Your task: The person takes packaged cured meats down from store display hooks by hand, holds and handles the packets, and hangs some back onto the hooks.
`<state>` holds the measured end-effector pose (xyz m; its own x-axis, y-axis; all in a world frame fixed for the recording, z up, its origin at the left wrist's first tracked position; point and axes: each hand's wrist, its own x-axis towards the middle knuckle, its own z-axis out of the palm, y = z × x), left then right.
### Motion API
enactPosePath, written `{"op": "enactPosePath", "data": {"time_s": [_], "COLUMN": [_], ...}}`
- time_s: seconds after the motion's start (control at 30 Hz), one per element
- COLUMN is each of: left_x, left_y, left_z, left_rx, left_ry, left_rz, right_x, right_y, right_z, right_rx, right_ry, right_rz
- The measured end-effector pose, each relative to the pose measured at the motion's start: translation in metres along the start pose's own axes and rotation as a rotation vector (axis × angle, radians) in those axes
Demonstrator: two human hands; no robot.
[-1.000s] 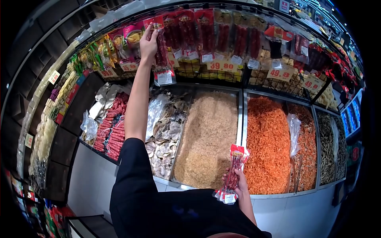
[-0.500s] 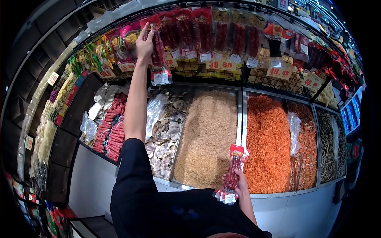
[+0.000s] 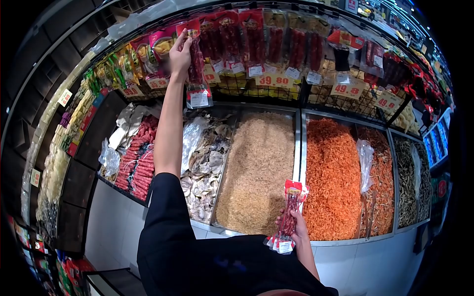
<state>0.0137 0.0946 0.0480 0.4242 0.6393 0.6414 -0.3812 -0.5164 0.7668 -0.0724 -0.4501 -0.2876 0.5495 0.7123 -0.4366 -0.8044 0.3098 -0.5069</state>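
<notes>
My left hand reaches up to the hanging rack, its fingers closed at the top left edge of a red-topped pack of dried sausages. That pack hangs down in clear plastic, with a white label at its bottom end. Low in front of my body, my right hand is wrapped round several similar sausage packs, held upright in a bundle. Their red tops point up and their white labels show at the bottom.
More sausage packs hang along the rack, above price signs. Below stand metal bins with dried fish, small pale dried shrimp, orange dried shrimp and loose red sausages. Shelves line the left.
Almost nothing differs. The pack at my left hand has swung very slightly, and its lower label sits a little higher and more to the left.
</notes>
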Motion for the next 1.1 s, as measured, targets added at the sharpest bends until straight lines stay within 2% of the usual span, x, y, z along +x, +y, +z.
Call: {"op": "enactPosePath", "data": {"time_s": [0.6, 0.77, 0.87, 0.9, 0.93, 1.0, 1.03, 1.07, 1.1], "left_x": [0.006, 0.019, 0.036, 0.044, 0.052, 0.062, 0.069, 0.074, 0.09], "left_y": [-0.002, -0.016, -0.035, -0.039, -0.048, -0.059, -0.061, -0.062, -0.079], "left_z": [-0.007, 0.002, 0.013, 0.014, 0.017, 0.024, 0.028, 0.032, 0.034], "left_rx": [-0.005, -0.053, -0.089, 0.154, 0.151, 0.18, 0.248, 0.241, 0.365], "left_ry": [-0.031, -0.052, -0.05, -0.03, -0.027, -0.072, -0.053, -0.05, -0.038], "left_rz": [-0.023, -0.152, -0.069, -0.046, -0.047, 0.136, 0.014, 0.017, -0.03], "right_x": [0.001, 0.001, 0.0, 0.0, 0.0, -0.001, 0.0, 0.0, 0.0], "right_y": [0.0, -0.001, -0.002, -0.002, -0.003, -0.003, -0.004, -0.004, -0.004], "right_z": [0.001, 0.003, 0.005, 0.007, 0.008, 0.008, 0.009, 0.009, 0.008], "right_rx": [-0.016, -0.005, -0.014, -0.026, -0.039, -0.04, -0.037, -0.042, -0.035], "right_ry": [0.018, 0.006, 0.013, 0.025, 0.038, 0.034, 0.028, 0.029, 0.031], "right_rz": [-0.003, 0.006, 0.018, 0.027, 0.035, 0.03, 0.025, 0.017, 0.016]}}
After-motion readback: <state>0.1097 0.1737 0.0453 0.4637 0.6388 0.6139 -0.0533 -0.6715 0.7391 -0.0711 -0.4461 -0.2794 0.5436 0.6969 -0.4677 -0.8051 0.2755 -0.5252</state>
